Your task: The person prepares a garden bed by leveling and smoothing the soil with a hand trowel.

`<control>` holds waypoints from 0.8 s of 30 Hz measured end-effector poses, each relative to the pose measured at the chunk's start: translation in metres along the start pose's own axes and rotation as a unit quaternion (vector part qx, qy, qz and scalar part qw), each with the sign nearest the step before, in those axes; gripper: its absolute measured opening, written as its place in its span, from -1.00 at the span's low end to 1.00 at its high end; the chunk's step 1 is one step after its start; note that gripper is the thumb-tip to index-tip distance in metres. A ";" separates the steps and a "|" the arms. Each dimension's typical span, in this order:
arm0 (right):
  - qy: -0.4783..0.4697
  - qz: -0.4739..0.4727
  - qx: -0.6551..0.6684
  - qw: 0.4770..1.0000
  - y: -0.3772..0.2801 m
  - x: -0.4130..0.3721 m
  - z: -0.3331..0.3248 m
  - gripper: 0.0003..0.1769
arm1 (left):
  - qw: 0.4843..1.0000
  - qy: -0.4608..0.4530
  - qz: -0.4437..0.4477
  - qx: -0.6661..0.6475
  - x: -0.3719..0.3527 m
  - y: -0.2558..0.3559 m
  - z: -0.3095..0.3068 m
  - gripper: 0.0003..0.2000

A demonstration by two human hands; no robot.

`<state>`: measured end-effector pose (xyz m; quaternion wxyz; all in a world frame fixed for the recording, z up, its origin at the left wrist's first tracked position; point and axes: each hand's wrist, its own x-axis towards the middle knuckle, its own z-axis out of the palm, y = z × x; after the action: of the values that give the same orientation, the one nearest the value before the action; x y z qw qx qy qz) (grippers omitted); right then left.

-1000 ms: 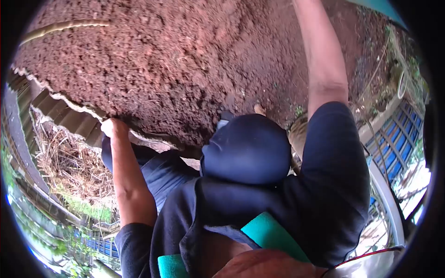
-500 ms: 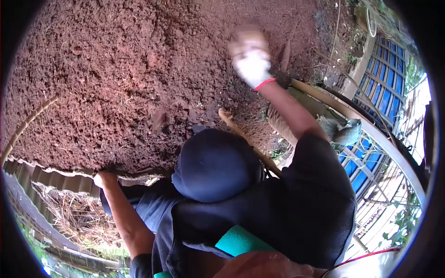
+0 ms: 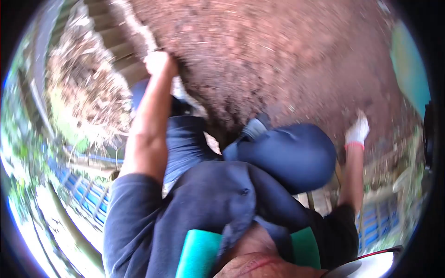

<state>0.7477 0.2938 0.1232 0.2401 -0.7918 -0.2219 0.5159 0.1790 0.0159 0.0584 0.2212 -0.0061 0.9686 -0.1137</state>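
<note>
Motion blur smears the whole view, and we read the red-brown soil (image 3: 278, 55) only as streaks without grain. The left hand (image 3: 160, 62) sits at the soil's edge by the corrugated sheet (image 3: 116, 51). Its fingers run together, so we cannot tell whether they grip the sheet or merely rest on it. The right hand (image 3: 358, 129) is small and soft in its white glove; we cannot tell whether it holds anything. A dark blue rounded shape (image 3: 296, 155) hides the upper part of that arm. The teal patch (image 3: 410, 69) and the white object (image 3: 371, 266) are cut by the dark rim, so we cannot name either.
</note>
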 end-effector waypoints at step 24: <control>-0.080 0.038 -0.225 0.970 0.007 -0.114 0.181 -0.92 | 0.944 0.208 0.129 0.223 0.294 -0.234 0.067 -0.37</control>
<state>0.5388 0.2471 0.1360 0.0173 -0.7892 -0.3207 0.5234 -0.0665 -0.2444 -0.0735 0.0234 0.1920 0.9352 -0.2965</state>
